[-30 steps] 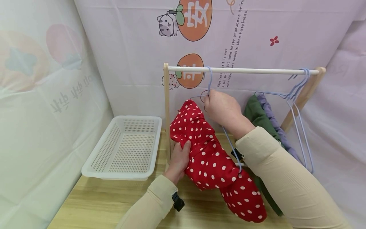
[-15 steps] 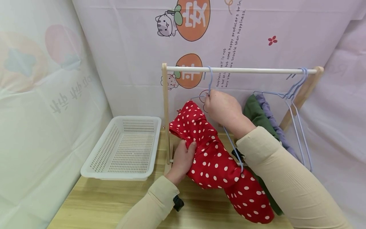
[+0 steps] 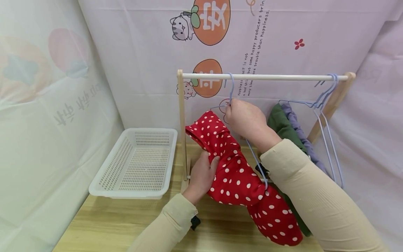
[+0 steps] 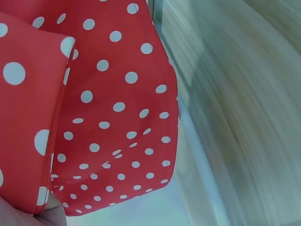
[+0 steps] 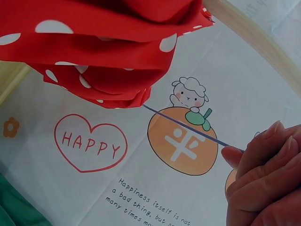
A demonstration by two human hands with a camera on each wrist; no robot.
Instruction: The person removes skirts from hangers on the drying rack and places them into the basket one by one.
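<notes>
A red garment with white polka dots (image 3: 233,171) hangs slanted on a blue wire hanger (image 3: 256,159), whose hook loops over the rack's white rail. My right hand (image 3: 247,119) grips the hanger just below its hook; in the right wrist view, the fingers of that hand (image 5: 268,174) curl round the blue wire. Lower down, my left hand (image 3: 201,175) pinches the garment's left edge, thumb on the front of the cloth. The left wrist view shows the red cloth (image 4: 117,108) folded over, with only a bit of the left hand (image 4: 28,216) at the corner.
The small clothes rack (image 3: 267,77) has wooden side posts. At its right end, a green garment (image 3: 280,122) and a purple one (image 3: 297,127) hang beside bare blue hangers (image 3: 330,147). A white perforated basket (image 3: 108,164) stands left of the rack on the wooden table (image 3: 104,224).
My left hand has shifted slightly up and right with the cloth's edge, and the garment's left opening has lifted. Its lower end has swung right. The right hand keeps its grip on the hanger.
</notes>
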